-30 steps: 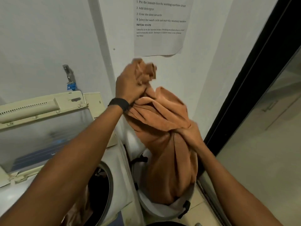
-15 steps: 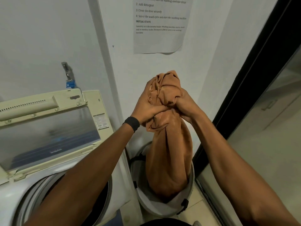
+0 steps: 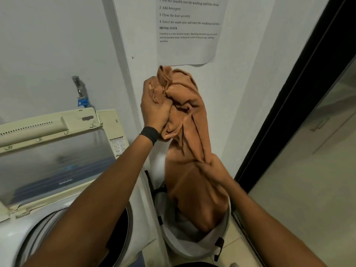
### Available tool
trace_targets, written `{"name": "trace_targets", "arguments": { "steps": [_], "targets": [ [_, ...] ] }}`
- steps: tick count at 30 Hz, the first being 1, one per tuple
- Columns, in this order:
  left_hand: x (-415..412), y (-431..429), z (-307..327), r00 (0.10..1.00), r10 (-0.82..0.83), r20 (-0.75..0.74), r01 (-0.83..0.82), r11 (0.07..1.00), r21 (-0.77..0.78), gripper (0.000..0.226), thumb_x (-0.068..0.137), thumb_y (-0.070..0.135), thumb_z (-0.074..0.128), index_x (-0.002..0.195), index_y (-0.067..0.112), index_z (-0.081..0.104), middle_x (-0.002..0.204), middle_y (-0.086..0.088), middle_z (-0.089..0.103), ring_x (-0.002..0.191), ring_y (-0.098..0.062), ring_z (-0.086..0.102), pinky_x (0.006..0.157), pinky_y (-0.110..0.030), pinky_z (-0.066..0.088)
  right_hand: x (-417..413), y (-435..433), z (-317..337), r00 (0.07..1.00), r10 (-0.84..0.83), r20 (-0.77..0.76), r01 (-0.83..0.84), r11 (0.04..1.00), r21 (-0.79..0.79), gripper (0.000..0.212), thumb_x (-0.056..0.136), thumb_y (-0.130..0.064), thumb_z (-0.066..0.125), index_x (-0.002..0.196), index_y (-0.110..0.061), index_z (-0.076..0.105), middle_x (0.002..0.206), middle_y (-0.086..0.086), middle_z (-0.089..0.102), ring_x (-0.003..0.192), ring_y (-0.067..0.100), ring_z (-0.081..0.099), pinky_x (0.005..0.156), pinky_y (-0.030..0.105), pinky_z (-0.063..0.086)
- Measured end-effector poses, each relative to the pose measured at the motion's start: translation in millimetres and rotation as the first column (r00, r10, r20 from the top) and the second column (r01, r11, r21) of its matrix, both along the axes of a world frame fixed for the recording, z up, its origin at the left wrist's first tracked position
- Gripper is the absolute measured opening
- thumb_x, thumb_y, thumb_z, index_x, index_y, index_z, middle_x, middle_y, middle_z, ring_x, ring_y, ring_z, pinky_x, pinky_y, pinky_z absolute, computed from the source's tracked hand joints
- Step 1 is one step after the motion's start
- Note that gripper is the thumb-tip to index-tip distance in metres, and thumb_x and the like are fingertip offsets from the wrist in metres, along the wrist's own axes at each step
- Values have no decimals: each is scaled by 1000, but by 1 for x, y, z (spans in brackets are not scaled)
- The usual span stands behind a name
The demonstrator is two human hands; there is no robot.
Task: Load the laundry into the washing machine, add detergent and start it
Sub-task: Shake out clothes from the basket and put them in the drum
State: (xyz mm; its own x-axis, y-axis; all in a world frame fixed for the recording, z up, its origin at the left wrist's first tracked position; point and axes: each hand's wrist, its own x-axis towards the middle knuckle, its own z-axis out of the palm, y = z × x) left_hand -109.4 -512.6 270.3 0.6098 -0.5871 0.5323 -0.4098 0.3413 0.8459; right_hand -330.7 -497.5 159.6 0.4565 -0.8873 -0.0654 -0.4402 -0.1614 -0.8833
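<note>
Landmark: laundry basket (image 3: 194,246), grey and round, on the floor. I place everything relative to it.
Orange cloth (image 3: 192,120): hangs straight up out of the basket. Its lower end is inside the rim and its top is bunched high above.
Left hand (image 3: 155,110): high above the basket at the cloth's top. The fingers are curled tight round the bunched end. A black wristband (image 3: 150,134) sits at the wrist.
Right hand (image 3: 213,168): lower, a little above the basket's rim on the cloth's right side. The fingers are closed on a gathered fold. My feed is blurred here, so I cannot make out single fingers.
Washing machine (image 3: 11,236): white, just left of the basket. I cannot tell whether the two touch.
Drum opening (image 3: 123,226): left of the basket, dark and uncovered, partly hidden by the left forearm. I cannot tell what is inside.
Lid (image 3: 57,162): raised, with a cream frame and a clear panel, up and left of the basket.
Tap (image 3: 80,89): on the wall, farther up and left, with a blue fitting below it.
Printed sheet (image 3: 192,51): on the wall directly above the basket, beyond the cloth's top.
Dark door frame (image 3: 292,112): right of the basket, running up at a slant.
</note>
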Motion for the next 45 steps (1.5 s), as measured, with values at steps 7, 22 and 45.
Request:
{"name": "trace_targets", "arguments": {
  "steps": [7, 22, 45],
  "targets": [
    [11, 14, -39, 977, -89, 193, 21, 944, 330, 73, 80, 33, 74, 146, 33, 42, 138, 2, 57, 119, -21, 61, 102, -43, 53, 5, -27, 134, 847, -114, 520, 273, 931, -241, 29, 99, -6, 52, 125, -15, 61, 121, 2, 67, 110, 8, 66, 105, 31, 52],
    [-25, 6, -22, 991, -99, -93, 114, 976, 183, 45, 86, 30, 75, 127, 15, 61, 104, 11, 67, 92, 0, 64, 85, -24, 58, 36, -29, 120, 920, 135, 368, -25, 957, -289, 65, 85, -22, 83, 139, -19, 47, 119, -3, 63, 106, -2, 65, 89, 17, 53],
    [-5, 12, -44, 938, -322, 126, 210, 820, 533, 80, 89, 51, 73, 155, 39, 30, 158, -4, 41, 140, -28, 47, 112, -39, 37, 21, -52, 136, 781, -142, 608, 259, 960, -108, 8, 102, -12, 58, 109, -13, 59, 98, 0, 68, 84, 10, 67, 74, 26, 57]
  ]
}}
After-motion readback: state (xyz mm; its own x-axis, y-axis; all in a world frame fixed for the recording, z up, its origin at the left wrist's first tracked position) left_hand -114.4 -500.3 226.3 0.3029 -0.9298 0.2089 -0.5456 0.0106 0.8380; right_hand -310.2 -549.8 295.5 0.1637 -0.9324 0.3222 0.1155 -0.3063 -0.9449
